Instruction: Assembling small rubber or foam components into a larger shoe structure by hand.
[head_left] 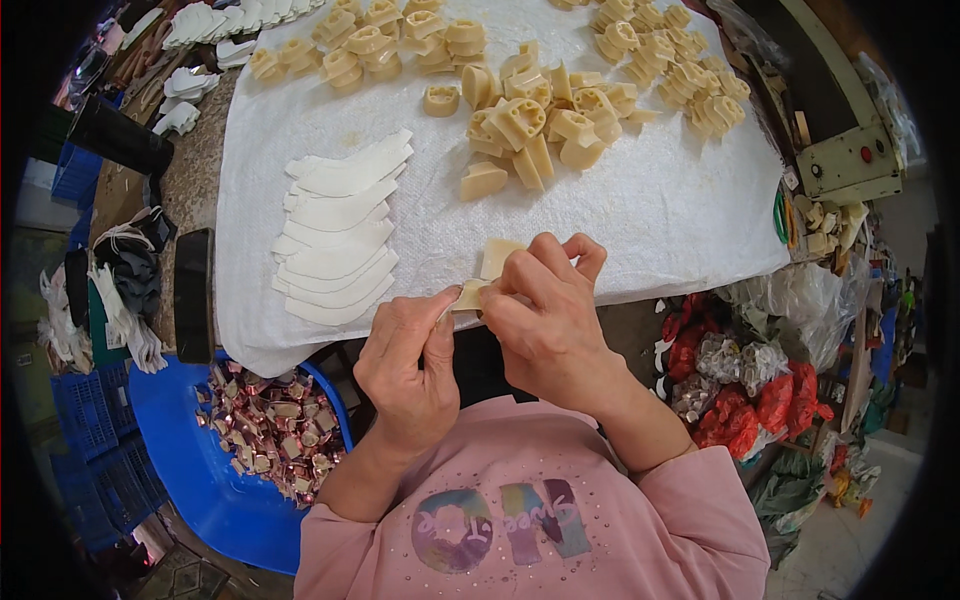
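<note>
Both hands meet at the near edge of the cloth-covered table. My left hand (405, 350) is closed, its thumb and fingertips pinching the left end of a small cream piece (468, 297), which looks like a plastic shoe heel. A thin pale edge shows by the thumb. Fingers of my right hand (540, 310) are bent round the piece's other side and hide much of it. Just beyond my fingers is a flat cream surface (500, 258); whether it belongs to the held piece I cannot tell. Curved white cut pieces (335, 255) lie overlapping in a row to the left.
Loose cream plastic heels (530, 120) are heaped across the back on a white woven cloth (430, 215). A phone (194, 295) lies left. Below it, a blue basin (175, 440) holds shiny reddish pieces. Plastic bags (775, 400) crowd the right; a machine (850, 165) stands far right.
</note>
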